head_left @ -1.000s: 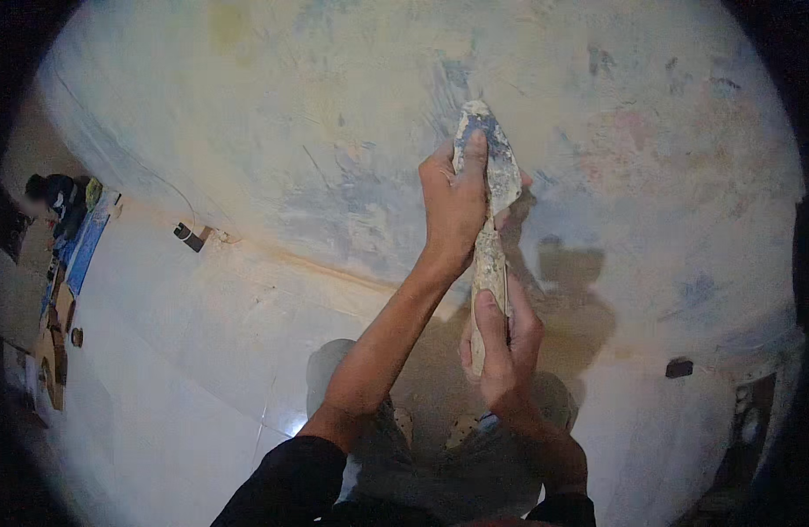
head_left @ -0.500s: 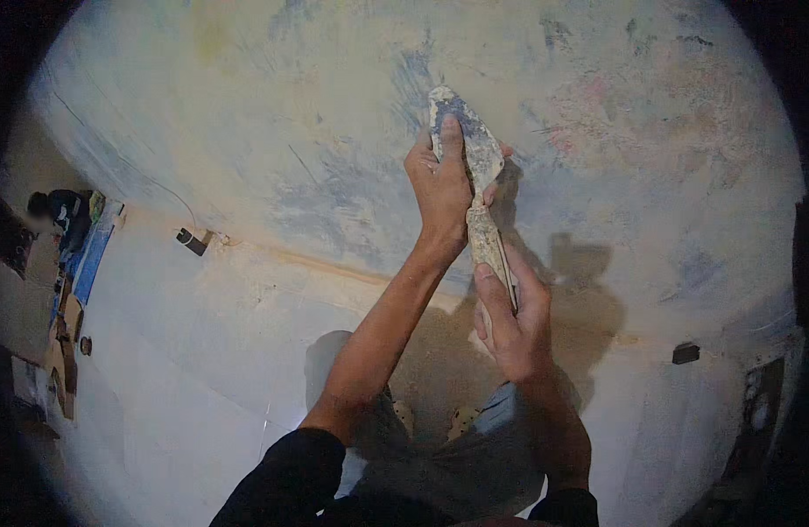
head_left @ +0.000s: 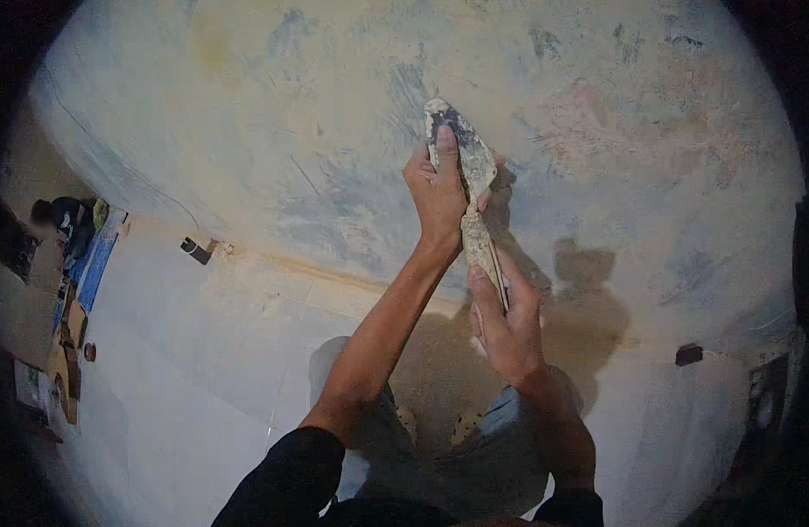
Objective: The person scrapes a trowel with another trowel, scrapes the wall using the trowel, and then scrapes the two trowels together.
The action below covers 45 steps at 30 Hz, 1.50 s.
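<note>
Shift: the left hand (head_left: pixel 438 195), right hand (head_left: pixel 512 338) and plaster-crusted trowel (head_left: pixel 475 233) sit farther left in the view than a second ago.
Wall (head_left: pixel 272 114): pale, streaked with blue and pink, behind the hands.
Floor (head_left: pixel 185 378): whitish, meeting the wall below.
Trowel: before the wall, tip up; whether it touches the wall cannot be told.
Right hand: grasps the handle (head_left: pixel 475 250).
Left hand: pinches the blade (head_left: pixel 476 165), thumb flat on its face.
Dark boxes (head_left: pixel 196 251): near the wall's foot, one either side.

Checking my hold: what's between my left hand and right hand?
In the head view, the neck and upper handle of the crusted trowel lie between left hand and right hand.
</note>
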Each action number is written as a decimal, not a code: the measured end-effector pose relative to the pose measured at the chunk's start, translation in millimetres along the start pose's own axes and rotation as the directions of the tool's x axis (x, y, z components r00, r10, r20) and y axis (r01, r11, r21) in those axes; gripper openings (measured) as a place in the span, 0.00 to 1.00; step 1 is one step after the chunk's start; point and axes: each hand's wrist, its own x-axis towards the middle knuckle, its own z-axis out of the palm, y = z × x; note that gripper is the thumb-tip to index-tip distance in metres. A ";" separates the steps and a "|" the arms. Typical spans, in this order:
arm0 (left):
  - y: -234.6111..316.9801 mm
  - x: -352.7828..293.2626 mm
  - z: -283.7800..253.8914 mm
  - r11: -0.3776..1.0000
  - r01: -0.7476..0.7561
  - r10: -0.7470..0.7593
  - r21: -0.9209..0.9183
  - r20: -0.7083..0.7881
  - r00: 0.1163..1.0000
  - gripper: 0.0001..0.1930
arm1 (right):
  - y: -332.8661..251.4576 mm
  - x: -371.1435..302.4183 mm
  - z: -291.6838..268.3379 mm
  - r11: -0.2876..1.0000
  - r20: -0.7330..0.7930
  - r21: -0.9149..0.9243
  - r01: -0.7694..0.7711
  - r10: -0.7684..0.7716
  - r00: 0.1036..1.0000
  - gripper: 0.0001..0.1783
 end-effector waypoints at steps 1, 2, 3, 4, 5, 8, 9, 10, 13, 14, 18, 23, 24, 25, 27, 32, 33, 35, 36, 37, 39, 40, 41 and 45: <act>1.6 -0.9 0.8 1.000 0.016 -0.016 0.005 -0.002 1.000 0.19 | 1.1 -0.6 -0.1 0.999 0.005 0.001 -0.047 0.047 0.999 0.25; 1.6 -1.7 1.0 0.999 0.033 -0.032 0.009 -0.005 0.999 0.19 | -0.4 -2.0 -0.1 0.999 0.002 -0.001 -0.053 0.053 0.999 0.25; -0.9 -2.7 1.0 0.999 0.040 -0.040 0.007 -0.007 0.999 0.19 | -3.7 -3.8 -0.2 0.999 -0.016 0.030 -0.039 0.039 0.999 0.24; -0.8 -1.5 1.8 1.000 0.025 -0.025 -0.008 0.003 1.000 0.18 | -7.4 -3.9 1.0 0.998 -0.031 0.063 -0.020 0.022 0.999 0.24; -0.6 -0.1 2.6 1.000 0.009 -0.009 -0.022 0.013 1.000 0.18 | -6.6 -4.0 1.0 0.998 -0.029 0.065 -0.023 0.025 0.999 0.24; -0.3 5.4 0.6 1.000 -0.030 0.031 0.005 -0.020 0.999 0.18 | -9.9 1.3 2.0 1.000 -0.031 0.020 -0.011 0.011 0.999 0.23; 1.7 10.2 -2.5 0.999 -0.034 0.034 0.008 -0.021 0.999 0.18 | -19.5 8.9 2.2 0.999 0.006 0.018 -0.034 0.034 0.999 0.23; 8.7 14.9 -1.9 0.999 -0.021 0.022 -0.024 0.017 1.000 0.19 | -26.9 12.3 2.6 0.998 0.035 0.010 -0.064 0.063 0.997 0.22; 16.0 2.6 8.4 0.995 -0.002 0.008 0.097 -0.061 0.998 0.19 | -17.0 -8.0 9.5 0.999 -0.056 -0.027 -0.020 0.018 0.998 0.22; 15.0 -1.6 8.5 0.989 -0.005 0.016 0.150 -0.068 0.998 0.20 | -18.7 -6.8 10.0 0.999 -0.049 -0.027 -0.017 0.016 0.999 0.22; 14.3 9.7 4.9 0.999 0.037 -0.038 0.007 0.010 0.999 0.20 | -30.8 -2.1 11.1 0.998 -0.067 0.025 -0.050 0.051 0.996 0.22; 23.1 -4.4 13.8 0.992 0.119 -0.117 0.048 -0.052 0.992 0.20 | -38.4 -12.9 10.4 0.995 -0.024 0.087 -0.043 0.046 0.999 0.22; 26.3 2.8 19.3 0.993 0.111 -0.107 0.045 -0.077 0.991 0.20 | -41.6 -3.7 9.3 0.998 -0.043 0.057 -0.036 0.038 0.998 0.22; 31.6 7.1 17.6 0.993 0.107 -0.101 0.053 -0.111 0.989 0.20 | -42.1 -0.3 13.3 0.999 -0.055 0.036 -0.038 0.040 0.998 0.22; 28.3 6.2 2.6 0.997 0.066 -0.066 -0.034 -0.002 0.998 0.19 | -44.6 -7.6 20.3 0.995 -0.047 0.083 -0.053 0.057 0.997 0.22; 18.1 -0.7 6.0 0.988 0.151 -0.150 -0.040 0.031 0.988 0.19 | -46.8 -13.6 18.1 0.981 -0.076 0.158 -0.110 0.123 0.989 0.21; 16.8 0.8 5.8 0.984 0.165 -0.163 -0.062 0.030 0.986 0.19 | -50.2 -11.6 17.2 0.988 -0.077 0.131 -0.086 0.096 0.992 0.21; 20.6 -1.9 7.5 0.987 0.156 -0.156 -0.032 0.011 0.988 0.18 | -52.1 -16.5 15.9 0.991 -0.076 0.105 -0.082 0.090 0.993 0.21; 23.2 -2.1 7.9 0.990 0.140 -0.140 0.000 -0.005 0.990 0.18 | -50.7 -18.9 15.5 0.987 -0.067 0.139 -0.083 0.093 0.993 0.22; 24.8 3.4 10.1 0.991 0.137 -0.137 -0.001 0.003 0.991 0.18 | -49.5 -16.8 14.3 0.983 -0.065 0.172 -0.070 0.082 0.995 0.22; 29.0 12.9 13.0 0.997 0.063 -0.063 -0.048 0.012 0.998 0.19 | -39.8 -4.0 11.1 0.998 -0.090 0.046 -0.031 0.035 0.995 0.22; 30.0 15.3 14.3 0.996 0.051 -0.049 -0.077 0.032 0.998 0.19 | -38.4 0.8 9.2 0.996 -0.112 -0.085 -0.006 -0.003 0.994 0.22; 30.0 13.7 15.5 0.995 0.053 -0.050 -0.081 0.040 0.998 0.19 | -41.9 -1.9 9.3 0.996 -0.120 -0.087 -0.004 -0.007 0.993 0.22; 26.4 3.6 9.1 0.995 0.097 -0.097 0.027 0.001 0.995 0.18 | -49.1 -13.3 14.9 0.996 -0.055 0.090 -0.028 0.033 0.998 0.21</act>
